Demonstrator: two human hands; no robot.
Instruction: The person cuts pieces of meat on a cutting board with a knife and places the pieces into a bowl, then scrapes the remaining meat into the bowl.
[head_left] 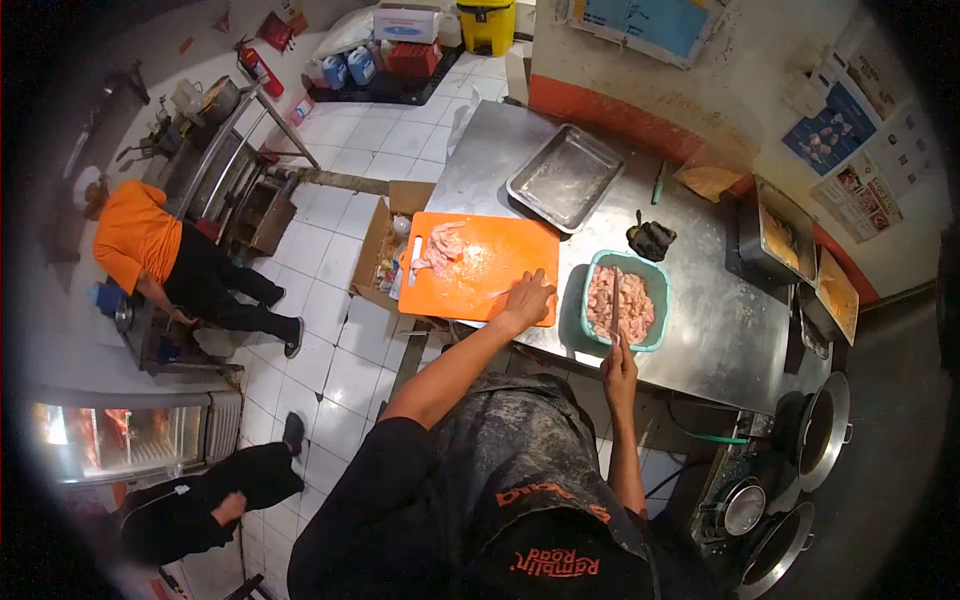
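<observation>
My right hand (619, 368) is closed round the handle of a knife (615, 308). Its blade reaches over a green plastic basin (657, 336) filled with small pieces of raw meat (634, 300), pale pink and looking like chicken. My left hand (530, 299) rests on the near right part of an orange cutting board (485, 262), fingers partly spread and pointing down onto it; whatever lies under the fingertips is hidden. Towards the board's far left corner is a larger lump of raw meat (440, 246), apart from both hands.
On the steel table (715, 340) are a metal tray (568, 178), a crumpled black item (651, 238) and deep pans (775, 235). A cardboard box (375, 255) stands left of the board. Woks (822, 432) are at right. Two people, one in an orange shirt (140, 235), are at left.
</observation>
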